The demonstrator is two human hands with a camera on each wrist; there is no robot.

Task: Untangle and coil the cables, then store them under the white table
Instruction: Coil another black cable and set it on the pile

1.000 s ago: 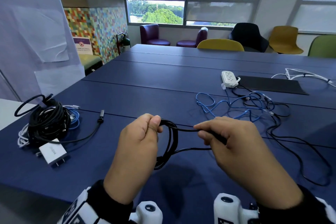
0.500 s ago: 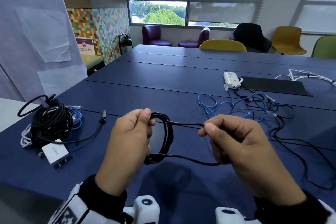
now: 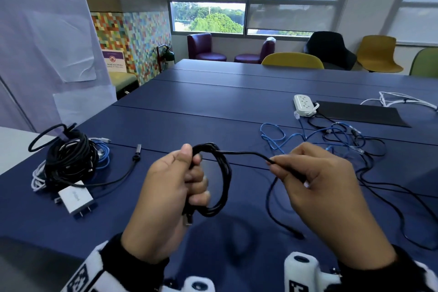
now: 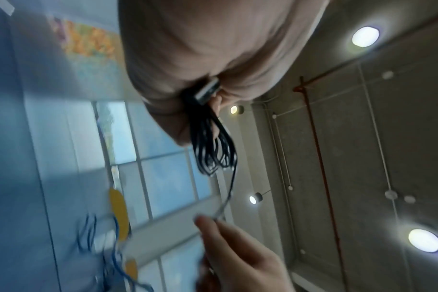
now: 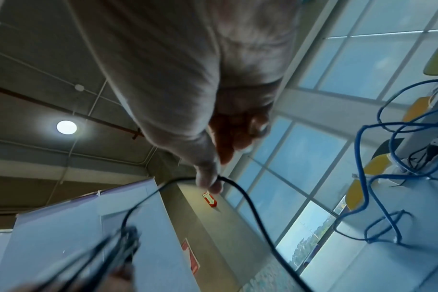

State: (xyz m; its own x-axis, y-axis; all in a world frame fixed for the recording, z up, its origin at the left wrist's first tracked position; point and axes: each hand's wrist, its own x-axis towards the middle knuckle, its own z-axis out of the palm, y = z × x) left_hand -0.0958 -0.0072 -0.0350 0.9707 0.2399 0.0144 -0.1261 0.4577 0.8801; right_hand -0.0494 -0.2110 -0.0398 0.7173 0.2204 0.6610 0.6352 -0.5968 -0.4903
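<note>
My left hand [image 3: 187, 173] grips a small coil of thin black cable [image 3: 222, 180] above the blue table [image 3: 189, 111]; the coil's loops [image 4: 212, 150] and a metal plug [image 4: 207, 90] show in the left wrist view. From the coil's top a straight run of the same cable leads right to my right hand [image 3: 282, 168], which pinches it between thumb and fingers [image 5: 212, 183]. The loose tail [image 3: 284, 223] drops from that hand onto the table. A tangle of blue and black cables [image 3: 331, 137] lies at the right.
A pile of coiled black, white and blue cables [image 3: 68, 161] with a white charger [image 3: 75, 199] sits at the left, beside a white table's corner [image 3: 14, 144]. A white power strip [image 3: 304, 104], a black mat [image 3: 360, 114] and white cables [image 3: 403, 99] lie farther back. Chairs line the far edge.
My hands have moved apart, drawing a longer straight run of cable between them. The loose tail has come closer and shorter on the table. The left hand still holds the coil.
</note>
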